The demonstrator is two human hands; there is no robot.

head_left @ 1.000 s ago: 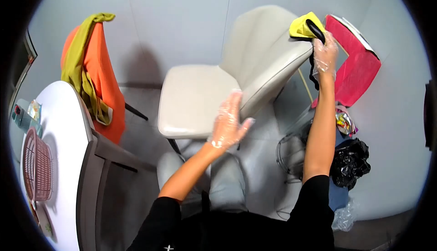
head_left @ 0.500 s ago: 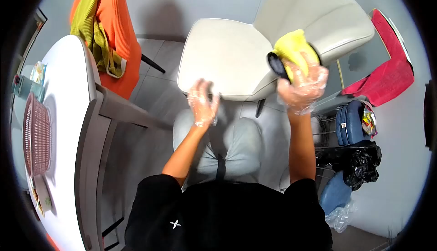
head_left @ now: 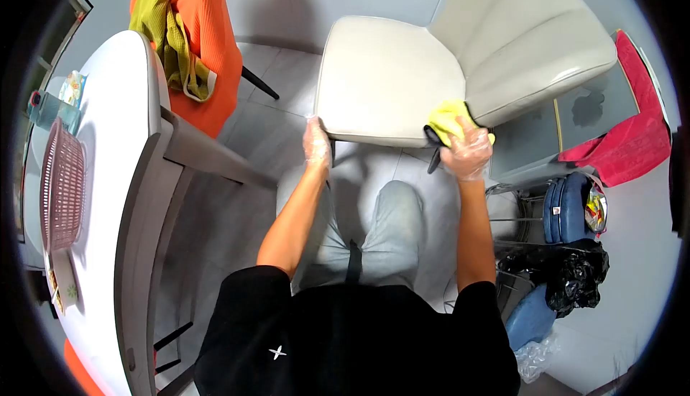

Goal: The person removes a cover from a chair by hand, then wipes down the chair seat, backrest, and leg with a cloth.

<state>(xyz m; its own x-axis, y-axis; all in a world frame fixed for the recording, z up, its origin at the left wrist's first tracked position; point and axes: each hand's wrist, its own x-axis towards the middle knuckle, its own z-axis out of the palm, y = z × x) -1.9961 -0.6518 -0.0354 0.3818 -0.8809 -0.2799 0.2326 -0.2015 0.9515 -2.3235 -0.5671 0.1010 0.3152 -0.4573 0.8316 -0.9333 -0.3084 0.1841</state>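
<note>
A cream padded chair [head_left: 392, 76] stands in front of me, its backrest to the right. My right hand [head_left: 468, 153], in a clear plastic glove, grips a yellow cloth [head_left: 448, 118] with a dark edge. The cloth lies against the near right corner of the seat, where it meets the backrest. On the opposite side, my left hand [head_left: 316, 146], gloved likewise, is at the near left corner of the seat, its fingers close together and holding the seat edge. Part of its grip is hidden.
A white table [head_left: 108, 180] on my left bears a pink basket [head_left: 63, 184]. An orange chair [head_left: 215, 51] with an olive garment [head_left: 172, 44] stands beyond it. To the right are blue stools [head_left: 571, 209], a black plastic bag [head_left: 575, 277] and red fabric [head_left: 618, 148].
My right hand has brought the cloth down from the backrest to the seat's near right corner. My left hand has moved onto the seat's left corner. The view has shifted slightly.
</note>
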